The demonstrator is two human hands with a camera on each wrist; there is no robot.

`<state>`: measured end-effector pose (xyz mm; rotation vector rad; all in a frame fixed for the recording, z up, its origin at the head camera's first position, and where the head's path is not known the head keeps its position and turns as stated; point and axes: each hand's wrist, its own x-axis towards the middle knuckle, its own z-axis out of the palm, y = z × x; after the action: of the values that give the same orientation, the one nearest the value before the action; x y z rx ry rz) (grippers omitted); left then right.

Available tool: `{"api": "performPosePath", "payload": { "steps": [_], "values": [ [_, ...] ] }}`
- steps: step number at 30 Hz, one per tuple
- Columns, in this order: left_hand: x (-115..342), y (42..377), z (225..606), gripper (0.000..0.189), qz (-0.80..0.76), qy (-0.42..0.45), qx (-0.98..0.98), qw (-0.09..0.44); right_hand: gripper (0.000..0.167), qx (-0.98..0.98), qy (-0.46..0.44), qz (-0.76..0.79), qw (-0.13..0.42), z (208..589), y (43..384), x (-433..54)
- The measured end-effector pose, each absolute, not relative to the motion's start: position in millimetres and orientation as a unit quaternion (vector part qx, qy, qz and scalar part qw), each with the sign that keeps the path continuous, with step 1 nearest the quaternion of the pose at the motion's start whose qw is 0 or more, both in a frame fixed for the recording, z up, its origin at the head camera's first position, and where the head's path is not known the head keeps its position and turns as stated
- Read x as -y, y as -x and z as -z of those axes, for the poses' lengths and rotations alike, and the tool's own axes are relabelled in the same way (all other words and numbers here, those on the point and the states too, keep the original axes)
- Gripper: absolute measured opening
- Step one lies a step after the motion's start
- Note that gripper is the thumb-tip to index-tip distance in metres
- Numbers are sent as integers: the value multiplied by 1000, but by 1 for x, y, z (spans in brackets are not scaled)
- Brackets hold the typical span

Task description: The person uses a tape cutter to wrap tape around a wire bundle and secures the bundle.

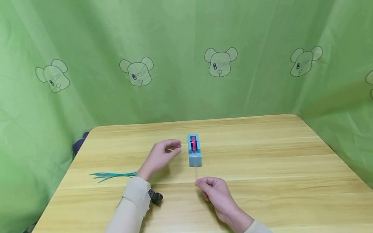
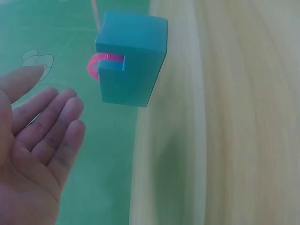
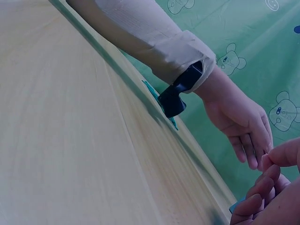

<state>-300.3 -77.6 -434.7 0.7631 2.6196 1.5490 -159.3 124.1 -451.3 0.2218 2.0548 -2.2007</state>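
Now, resting on the bench (image 1: 288, 174), the blue tape dispenser (image 1: 195, 161), with a pink roll (image 1: 193, 142) seated in its slot. And out from the dispenser's near side, a thin see-through strip of tape (image 1: 196, 172), stretched toward the person. Pinched there between thumb and forefinger of the right hand (image 1: 217, 197), straight in front of the dispenser. Over to the dispenser's left, just beside it with a narrow gap between, the left hand (image 1: 163, 154): fingers loosely extended, thumb parted from them. Farther left of the dispenser, a bundle of thin teal strands (image 1: 113, 175), lying flat, partly hidden by the left wrist. On that wrist, nearer the person than the dispenser, a small black camera (image 1: 155, 197) by a pale sleeve cuff (image 1: 137, 193). Behind the dispenser, a green curtain (image 1: 172, 32) printed with outlined bear heads (image 1: 219, 63).
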Motion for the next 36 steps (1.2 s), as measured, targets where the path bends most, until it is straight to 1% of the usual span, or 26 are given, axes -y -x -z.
{"api": "performPosePath", "payload": {
  "steps": [15,36],
  "values": [
    [106,291,431,31,-476,-251,-843,-26,19,-682,-58,726,69,455,161,-125],
    [145,279,426,35,-455,-236,-858,-28,19,-681,-61,726,75,455,160,-124]
  ]
}}
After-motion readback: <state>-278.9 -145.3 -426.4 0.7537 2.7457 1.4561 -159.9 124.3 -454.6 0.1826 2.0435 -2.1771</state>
